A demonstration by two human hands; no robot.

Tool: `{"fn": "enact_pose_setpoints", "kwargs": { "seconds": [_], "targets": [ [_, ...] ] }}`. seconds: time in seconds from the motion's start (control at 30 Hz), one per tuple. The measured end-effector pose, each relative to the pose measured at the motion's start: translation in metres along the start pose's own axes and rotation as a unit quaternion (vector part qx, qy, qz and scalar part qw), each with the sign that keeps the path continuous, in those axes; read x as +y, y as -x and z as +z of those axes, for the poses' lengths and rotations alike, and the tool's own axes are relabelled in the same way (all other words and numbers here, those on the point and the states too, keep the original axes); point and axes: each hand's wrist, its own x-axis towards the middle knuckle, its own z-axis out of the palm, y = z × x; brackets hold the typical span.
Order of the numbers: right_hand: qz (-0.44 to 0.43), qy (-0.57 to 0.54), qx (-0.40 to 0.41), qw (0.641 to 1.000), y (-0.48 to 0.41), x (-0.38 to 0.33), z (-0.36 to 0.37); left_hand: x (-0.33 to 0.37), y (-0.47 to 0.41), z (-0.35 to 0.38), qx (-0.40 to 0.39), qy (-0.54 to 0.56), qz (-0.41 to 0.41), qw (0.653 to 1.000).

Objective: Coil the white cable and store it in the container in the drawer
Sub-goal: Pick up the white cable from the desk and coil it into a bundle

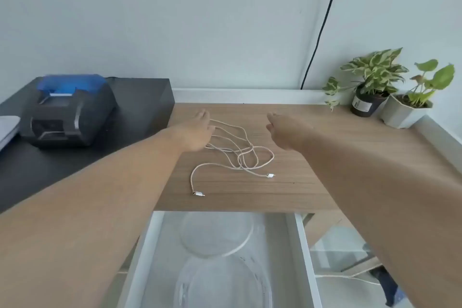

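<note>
A white cable (235, 150) lies in loose tangled loops on the wooden desktop (312, 157), its two plugs pointing toward the front edge. My left hand (197, 130) reaches over the cable's left loops, fingers apart, holding nothing. My right hand (285, 130) hovers to the right of the cable, also open. Below the desk's front edge the white drawer (303, 252) stands pulled out. Inside it sit a clear round container (222, 280) nearer me and a clear round lid or dish (216, 232) behind it.
A black and blue label printer (67, 115) sits on a black surface (142, 105) at the left. Two potted plants (370, 87) (410, 105) stand at the back right corner. A black cord (322, 25) runs down the wall.
</note>
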Motion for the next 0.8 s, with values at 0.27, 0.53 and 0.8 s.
{"fn": "enact_pose_setpoints", "kwargs": {
  "seconds": [0.27, 0.53, 0.8],
  "targets": [
    [0.001, -0.098, 0.116, 0.988, 0.004, -0.007, 0.045, -0.008, 0.0, 0.042, 0.065, 0.006, -0.006, 0.998],
    [-0.088, -0.155, 0.182, 0.967, 0.072, -0.03, 0.094, -0.01, 0.043, 0.091, 0.083, 0.027, -0.003, 0.996],
    [-0.106, -0.178, 0.254, 0.945, 0.086, -0.03, 0.108, -0.014, 0.063, 0.12, 0.196, 0.059, 0.04, 0.978]
  ]
}}
